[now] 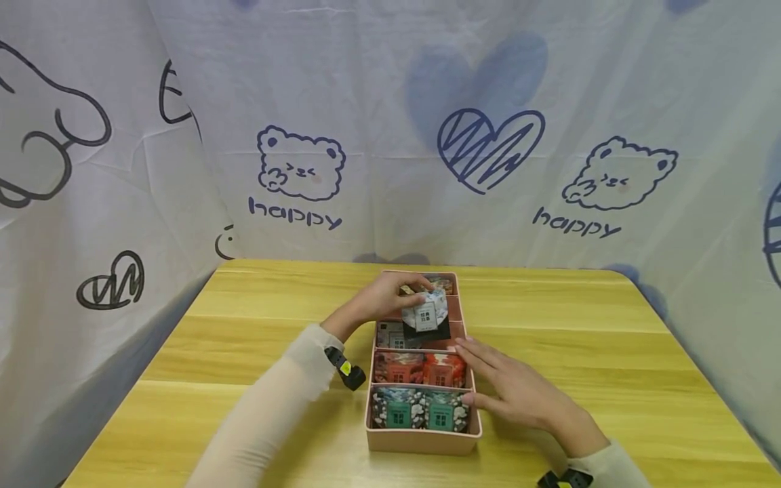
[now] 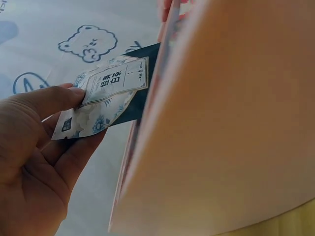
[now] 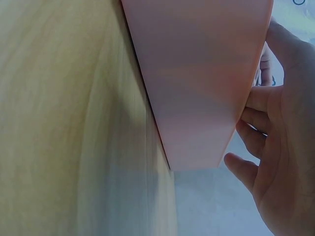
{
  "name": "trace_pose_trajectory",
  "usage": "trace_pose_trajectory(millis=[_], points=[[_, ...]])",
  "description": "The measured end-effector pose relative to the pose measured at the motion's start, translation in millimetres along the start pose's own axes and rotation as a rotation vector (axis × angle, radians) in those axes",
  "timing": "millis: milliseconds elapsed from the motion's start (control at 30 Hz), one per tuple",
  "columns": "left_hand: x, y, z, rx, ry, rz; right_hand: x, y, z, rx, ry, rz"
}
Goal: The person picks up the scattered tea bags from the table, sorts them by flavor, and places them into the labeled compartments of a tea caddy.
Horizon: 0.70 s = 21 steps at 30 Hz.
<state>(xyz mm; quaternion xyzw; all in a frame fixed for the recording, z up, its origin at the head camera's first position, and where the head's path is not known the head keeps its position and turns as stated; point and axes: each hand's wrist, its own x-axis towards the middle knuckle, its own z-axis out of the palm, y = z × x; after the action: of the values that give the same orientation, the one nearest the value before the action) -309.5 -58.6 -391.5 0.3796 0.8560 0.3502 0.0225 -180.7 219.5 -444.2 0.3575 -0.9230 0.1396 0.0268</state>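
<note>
My left hand point(image 1: 390, 295) pinches a white tea sachet point(image 1: 425, 313) with a blue floral print and dark lower edge, thumb on its face in the left wrist view. The sachet is held over the pink divided box point(image 1: 424, 442), above a compartment where a similar pale sachet point(image 1: 392, 335) lies at left. My right hand point(image 1: 518, 386) lies along the box's right side, its fairly straight fingers at the rim in the right wrist view. Nearer compartments hold red sachets point(image 1: 398, 368) and green sachets point(image 1: 398, 410), two in each.
The box stands on a yellow wood-grain table point(image 1: 256, 325). Yellowish sachets point(image 1: 441, 285) sit in its far compartment, partly behind the left hand. A pale curtain point(image 1: 390, 122) printed with hearts and bears hangs behind the table.
</note>
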Motion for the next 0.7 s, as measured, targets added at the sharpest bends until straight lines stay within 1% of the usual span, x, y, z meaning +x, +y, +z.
trace_pose_trajectory(millis=[233,400,700], points=[[2.0,2.6,10.8,0.026,-0.050,0.032,0.7,2,2,-0.037,0.032,-0.030],[2.7,3.6,16.1,0.043,-0.083,0.031,0.4,2,1,-0.062,0.029,-0.046],[2.4,6.9,27.9,0.069,-0.179,0.022,-0.4,1,0,-0.060,0.015,-0.030]])
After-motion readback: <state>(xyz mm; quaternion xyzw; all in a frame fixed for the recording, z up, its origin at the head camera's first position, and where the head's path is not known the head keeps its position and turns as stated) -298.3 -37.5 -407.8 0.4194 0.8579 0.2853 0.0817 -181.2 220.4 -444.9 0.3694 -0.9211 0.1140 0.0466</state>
